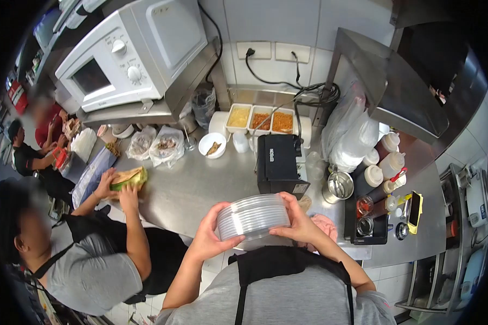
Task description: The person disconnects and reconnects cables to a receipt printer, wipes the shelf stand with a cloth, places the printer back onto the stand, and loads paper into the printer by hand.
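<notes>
Close to my chest, both hands grip a stack of round clear plastic lids [253, 218], with many rims nested together. My left hand [209, 232] wraps around its left side, thumb toward me. On the opposite side, my right hand [294, 218] presses with its thumb on the near edge. Just beyond the stack stands a black Epson printer [278, 162] on the steel counter [200, 187]. A crumpled pink cloth [325, 225] lies beside my right wrist, partly hidden by it.
At my left, a co-worker [95, 265] handles a green-and-yellow leafy bundle [129, 180]. A white bowl [212, 145] and food trays [260, 119] sit at the back. A microwave [127, 59] stands above. To the right are a metal cup [338, 187] and a black caddy [370, 230].
</notes>
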Action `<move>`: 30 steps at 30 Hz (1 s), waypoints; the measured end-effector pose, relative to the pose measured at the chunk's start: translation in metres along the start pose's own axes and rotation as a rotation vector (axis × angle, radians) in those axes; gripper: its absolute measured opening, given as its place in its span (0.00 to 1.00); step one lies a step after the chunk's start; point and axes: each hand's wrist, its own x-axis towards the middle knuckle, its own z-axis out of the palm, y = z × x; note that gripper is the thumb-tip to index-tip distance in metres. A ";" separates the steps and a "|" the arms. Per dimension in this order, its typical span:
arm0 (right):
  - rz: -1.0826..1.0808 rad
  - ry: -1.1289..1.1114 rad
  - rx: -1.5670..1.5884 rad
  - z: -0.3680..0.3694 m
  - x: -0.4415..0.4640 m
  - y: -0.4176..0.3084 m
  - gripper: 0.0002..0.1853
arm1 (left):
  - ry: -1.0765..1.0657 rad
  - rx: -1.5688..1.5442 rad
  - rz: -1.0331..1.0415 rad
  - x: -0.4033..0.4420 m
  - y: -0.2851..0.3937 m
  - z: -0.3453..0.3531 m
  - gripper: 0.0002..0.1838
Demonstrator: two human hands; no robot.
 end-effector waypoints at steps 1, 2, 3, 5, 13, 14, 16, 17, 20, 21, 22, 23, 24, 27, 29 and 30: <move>0.013 0.001 0.021 -0.004 0.001 -0.017 0.48 | 0.029 -0.005 0.030 0.002 0.005 0.001 0.39; 0.026 0.005 0.041 -0.007 0.001 -0.038 0.47 | 0.039 0.030 0.072 0.005 0.009 0.002 0.40; 0.038 0.010 0.059 -0.011 0.000 -0.051 0.46 | 0.049 0.063 0.114 0.009 0.012 0.003 0.40; -0.057 0.044 0.001 -0.021 -0.002 -0.059 0.46 | 0.030 0.059 0.238 0.018 0.011 0.011 0.42; -0.189 0.251 -0.382 -0.044 -0.022 -0.118 0.46 | 0.029 -0.198 0.308 0.051 0.054 0.056 0.40; -0.209 0.318 -0.592 -0.045 -0.021 -0.138 0.46 | 0.056 -0.268 0.276 0.058 0.066 0.065 0.38; -0.392 0.445 -0.864 -0.049 -0.018 -0.161 0.44 | 0.078 -0.397 0.218 0.081 0.083 0.071 0.35; -0.457 0.398 -1.070 -0.048 -0.021 -0.179 0.41 | 0.088 -0.457 0.187 0.094 0.093 0.073 0.33; -0.651 0.315 -1.640 -0.047 -0.026 -0.229 0.29 | -0.045 -0.691 0.111 0.135 0.137 0.086 0.31; -0.731 0.348 -1.798 -0.054 -0.022 -0.238 0.23 | -0.100 -0.690 0.077 0.149 0.154 0.091 0.31; -0.809 0.377 -1.953 -0.063 -0.016 -0.249 0.18 | -0.148 -0.741 0.075 0.163 0.172 0.099 0.30; -0.871 0.454 -1.900 -0.076 -0.012 -0.263 0.17 | -0.196 -0.791 0.071 0.176 0.191 0.109 0.28; -0.915 0.467 -1.924 -0.094 -0.007 -0.279 0.18 | -0.276 -0.740 0.102 0.184 0.217 0.116 0.29; -0.877 0.525 -1.921 -0.136 -0.001 -0.331 0.31 | -0.528 -0.596 0.186 0.238 0.268 0.138 0.32; -0.864 0.593 -1.794 -0.159 0.007 -0.348 0.33 | -0.703 -0.383 0.123 0.290 0.283 0.144 0.40; -0.803 0.591 -1.744 -0.172 0.013 -0.349 0.33 | -0.470 -0.207 0.162 0.306 0.283 0.148 0.42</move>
